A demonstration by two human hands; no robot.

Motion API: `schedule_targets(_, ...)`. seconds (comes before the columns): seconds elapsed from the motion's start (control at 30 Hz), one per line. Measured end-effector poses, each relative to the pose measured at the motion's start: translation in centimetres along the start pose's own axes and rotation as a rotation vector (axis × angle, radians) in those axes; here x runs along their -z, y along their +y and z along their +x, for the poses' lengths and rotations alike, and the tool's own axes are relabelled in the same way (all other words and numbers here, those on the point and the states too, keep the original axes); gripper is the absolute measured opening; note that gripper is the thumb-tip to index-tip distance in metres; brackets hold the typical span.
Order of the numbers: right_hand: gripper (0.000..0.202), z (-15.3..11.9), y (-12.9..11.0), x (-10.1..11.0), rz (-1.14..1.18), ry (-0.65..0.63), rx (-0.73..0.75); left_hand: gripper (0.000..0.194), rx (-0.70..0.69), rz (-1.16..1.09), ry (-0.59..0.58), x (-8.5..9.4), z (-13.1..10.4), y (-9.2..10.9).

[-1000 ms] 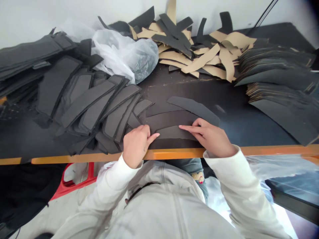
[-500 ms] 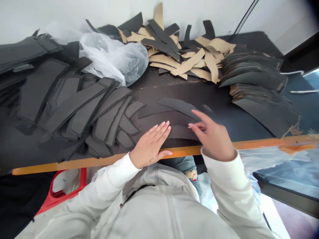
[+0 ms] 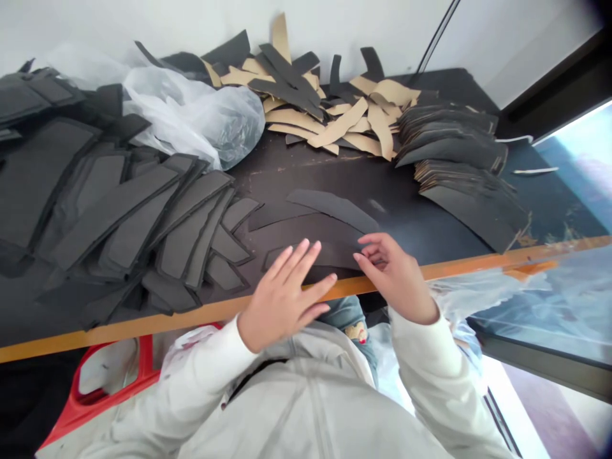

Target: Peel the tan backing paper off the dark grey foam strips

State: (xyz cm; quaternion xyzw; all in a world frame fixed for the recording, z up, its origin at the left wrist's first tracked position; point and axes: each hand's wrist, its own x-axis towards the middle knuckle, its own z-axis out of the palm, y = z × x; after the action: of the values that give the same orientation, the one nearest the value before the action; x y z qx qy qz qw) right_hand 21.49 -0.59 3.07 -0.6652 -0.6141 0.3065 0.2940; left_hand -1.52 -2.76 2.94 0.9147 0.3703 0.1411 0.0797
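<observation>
Close to the table's front edge lies a flat dark curved strip. At its right end is my right hand, its fingers curled and its thumb and forefinger closing around the strip's tip; the exact hold is partly hidden. My left hand is open, fingers spread, over the left part of that strip and the table's edge; whether it touches cannot be made out. Just beyond, another dark curved strip lies over a browner dark piece on the tabletop.
Overlapping dark padded pieces spread across the left side. A clear plastic bag and a heap of tan and black strips sit at the back. Stacks of dark curved pieces stand right. An orange edge strip borders the table.
My left hand has drawn back slightly toward me, its fingers spreading wider. My right forefinger, stretched out before, has bent toward the thumb at the strip's end. The whole view has shifted.
</observation>
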Motion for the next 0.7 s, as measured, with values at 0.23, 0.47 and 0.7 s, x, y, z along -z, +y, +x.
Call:
schedule_targets(0.23, 0.030, -0.5, -1.0, -1.4, 0.309, -0.072, -0.046, 0.064, 0.245, -0.035, 0.009, -3.0, 0.7, 3.4)
schedule_targets(0.47, 0.025, 0.3, -1.4, -2.1, 0.462, -0.063, -0.058, 0.087, 0.233, 0.009, -0.013, -3.9, 0.9, 2.9)
schedule_targets(0.7, 0.021, 1.3, -2.0, -2.2, 0.473, -0.109, -0.005, 0.086, 0.301, 0.050, 0.010, -4.0, 1.2, 3.5)
